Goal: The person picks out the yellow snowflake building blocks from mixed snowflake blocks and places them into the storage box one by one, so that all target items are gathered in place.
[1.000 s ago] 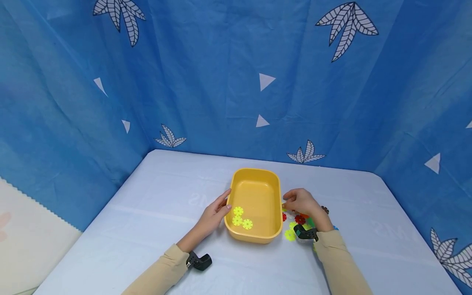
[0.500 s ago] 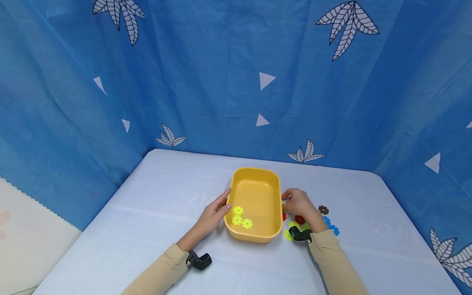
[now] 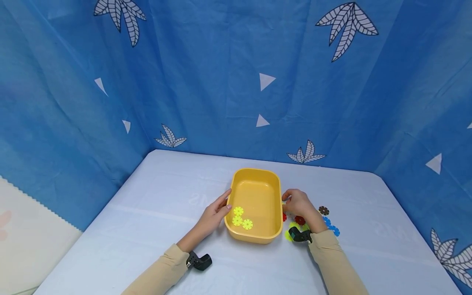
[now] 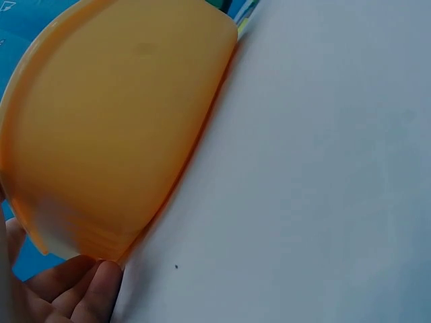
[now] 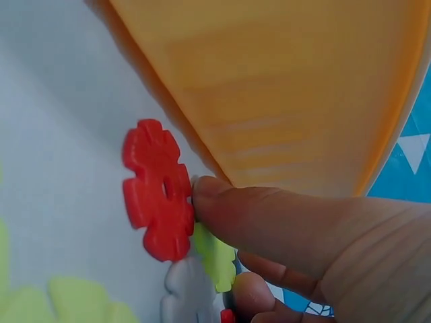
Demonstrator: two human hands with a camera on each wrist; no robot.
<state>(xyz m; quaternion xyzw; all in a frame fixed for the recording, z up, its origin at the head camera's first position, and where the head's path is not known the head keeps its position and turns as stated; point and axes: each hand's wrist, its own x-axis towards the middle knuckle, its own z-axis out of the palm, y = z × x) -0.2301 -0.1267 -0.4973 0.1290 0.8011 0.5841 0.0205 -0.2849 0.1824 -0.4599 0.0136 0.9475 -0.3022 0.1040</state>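
My left hand (image 3: 213, 214) holds the left side of a yellow plastic bin (image 3: 258, 196), thumb on the rim. Its fingers curl against the outer wall in the left wrist view. Inside the bin lie three yellow-green flower-shaped discs (image 3: 237, 220), at the near left. Just outside the bin's right wall, my right hand (image 3: 300, 205) bends down to the loose discs. In the right wrist view its thumb and fingers are around a yellow-green disc (image 5: 217, 259), partly covered by the thumb. A red disc (image 5: 158, 192) sits right at the thumb tip, with a grey-white disc (image 5: 187, 289) beside it.
More discs lie under and around the right forearm: dark red (image 3: 300, 220), yellow-green (image 3: 289, 236), blue (image 3: 334, 230) and brown (image 3: 323, 210). A white cloth covers the table (image 3: 155, 196). Blue patterned curtains (image 3: 228, 82) stand behind and beside it.
My right hand and forearm have shifted slightly left toward the bin, uncovering the brown and blue discs. The left hand and the bin have kept their places.
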